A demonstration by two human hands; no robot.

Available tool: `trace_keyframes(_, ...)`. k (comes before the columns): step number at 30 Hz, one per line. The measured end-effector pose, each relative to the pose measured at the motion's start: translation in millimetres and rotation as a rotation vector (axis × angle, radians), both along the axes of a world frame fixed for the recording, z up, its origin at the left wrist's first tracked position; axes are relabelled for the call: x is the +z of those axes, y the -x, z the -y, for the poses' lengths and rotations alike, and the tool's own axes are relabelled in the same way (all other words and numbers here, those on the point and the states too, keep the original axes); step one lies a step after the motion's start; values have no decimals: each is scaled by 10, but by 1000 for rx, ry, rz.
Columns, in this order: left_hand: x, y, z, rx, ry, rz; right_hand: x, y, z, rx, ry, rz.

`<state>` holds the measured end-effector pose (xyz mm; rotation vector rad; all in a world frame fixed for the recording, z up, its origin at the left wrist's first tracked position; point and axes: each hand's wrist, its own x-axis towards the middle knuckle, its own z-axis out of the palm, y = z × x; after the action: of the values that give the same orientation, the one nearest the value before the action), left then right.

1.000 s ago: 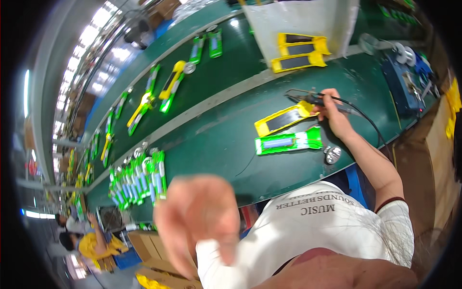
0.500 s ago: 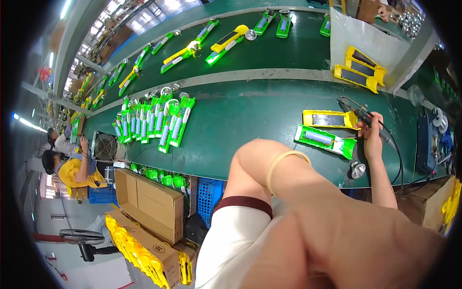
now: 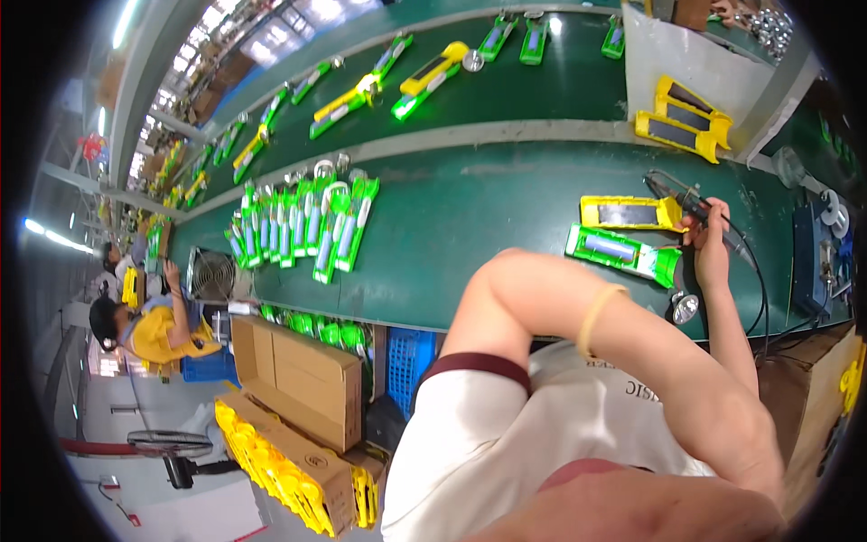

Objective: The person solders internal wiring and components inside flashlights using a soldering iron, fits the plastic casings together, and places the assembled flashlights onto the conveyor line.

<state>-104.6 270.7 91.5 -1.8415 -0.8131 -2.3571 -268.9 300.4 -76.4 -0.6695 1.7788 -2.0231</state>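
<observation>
My right hand [image 3: 711,230] is at the right of the bench, its fingers closed around the black handle of a soldering iron [image 3: 694,210] with a black cord. Beside it lie a yellow casing half [image 3: 623,213] with a dark panel and, nearer me, a green casing half [image 3: 623,253] holding a blue-grey cylindrical cell. A round silver lamp reflector [image 3: 684,308] rests by the green casing near the bench edge. My left arm is bent, with a pale band on it; my left hand [image 3: 736,438] is raised close to the camera, its fingers hidden.
Several green casings [image 3: 302,221] with cells and reflectors lie grouped to the left. More stand along the far belt [image 3: 542,99]. Yellow casings [image 3: 682,126] sit at the back right, and a blue box-like unit [image 3: 817,257] is at far right. Cartons [image 3: 298,379] stand below left; co-workers sit beyond.
My raised left forearm has shifted right and downward, uncovering more of my shirt. The whole view has shifted slightly; my right hand stays at the soldering iron.
</observation>
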Motion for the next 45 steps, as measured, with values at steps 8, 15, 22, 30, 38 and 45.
trace_keyframes(8, 349, -217, 860, 365, 72, 813, 17, 0, 59, -243, -58, -109)
trace_keyframes(15, 136, -273, 554, 383, 90, 785, 19, -42, 12, 11, 22, 72)
trace_keyframes(22, -56, -40, 325, 338, 151, 728, -62, 29, -8, -7, -8, 59)
trace_keyframes(30, -684, 500, -499, 314, 213, 775, -38, 40, -17, 52, -26, 66)
trace_keyframes(38, -2972, 2911, -4731, 361, 222, 782, -76, -130, 310, 183, 17, 105)
trace_keyframes(45, -3110, 2466, -5141, 283, 323, 743, -41, -82, 156, 161, 37, 93)
